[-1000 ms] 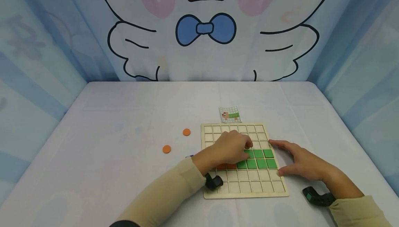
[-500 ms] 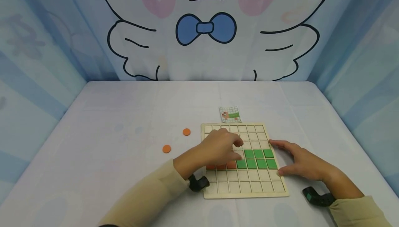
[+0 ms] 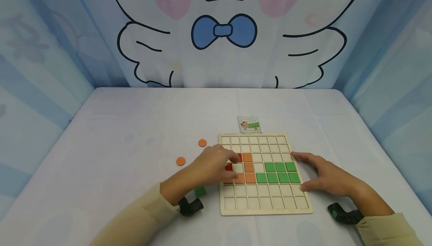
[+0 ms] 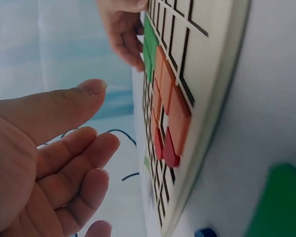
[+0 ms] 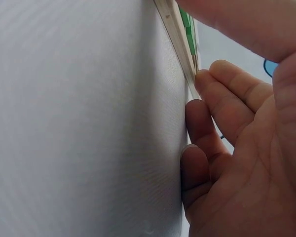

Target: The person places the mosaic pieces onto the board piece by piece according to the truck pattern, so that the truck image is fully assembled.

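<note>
A wooden grid board [image 3: 266, 203] lies flat on the white table. Two rows of green square tiles [image 3: 278, 178] fill cells on its right side. Further left are orange tiles [image 3: 249, 167] and two red teardrop-shaped pieces [image 4: 170, 148]. My left hand [image 3: 209, 163] hovers over the board's left edge, thumb and fingers apart, nothing between them in the left wrist view. It partly covers the red and orange pieces. Along the right edge rests my right hand [image 3: 329, 174], thumb and index finger spread, fingertips against the board's side.
A small pattern card [image 3: 249, 124] lies just behind the board. To the left are two orange discs [image 3: 202, 143]. A loose green piece [image 3: 200, 191] lies beside my left wrist, and a small blue piece [image 4: 205, 232] shows near the board in the left wrist view.
My left hand has moved left from over the green tiles to the board's left edge, uncovering the orange tiles and part of the red pieces. My right hand has stayed put.
</note>
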Action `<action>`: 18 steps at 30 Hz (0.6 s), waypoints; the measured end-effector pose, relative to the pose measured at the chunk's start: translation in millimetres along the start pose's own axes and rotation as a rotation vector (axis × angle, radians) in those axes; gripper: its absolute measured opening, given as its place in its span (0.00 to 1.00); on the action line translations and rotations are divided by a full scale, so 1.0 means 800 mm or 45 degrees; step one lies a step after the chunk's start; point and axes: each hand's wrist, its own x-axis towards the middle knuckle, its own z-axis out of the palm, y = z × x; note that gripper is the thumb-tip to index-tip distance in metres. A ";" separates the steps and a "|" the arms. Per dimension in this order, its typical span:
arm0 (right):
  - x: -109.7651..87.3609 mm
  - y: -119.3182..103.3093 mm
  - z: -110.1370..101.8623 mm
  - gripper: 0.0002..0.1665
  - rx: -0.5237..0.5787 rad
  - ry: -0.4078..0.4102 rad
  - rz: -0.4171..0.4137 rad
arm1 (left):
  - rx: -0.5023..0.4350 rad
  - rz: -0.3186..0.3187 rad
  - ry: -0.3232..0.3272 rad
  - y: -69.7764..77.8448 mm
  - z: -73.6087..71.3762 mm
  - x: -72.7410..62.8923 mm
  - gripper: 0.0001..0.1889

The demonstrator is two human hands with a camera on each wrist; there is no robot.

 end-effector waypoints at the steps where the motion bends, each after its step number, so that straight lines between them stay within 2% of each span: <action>1: 0.000 0.001 0.000 0.55 0.001 0.001 -0.001 | -0.004 -0.003 0.005 -0.003 0.000 -0.003 0.17; 18: -0.002 0.003 0.002 0.55 -0.002 0.013 0.001 | -0.024 -0.236 0.040 -0.038 0.001 -0.052 0.17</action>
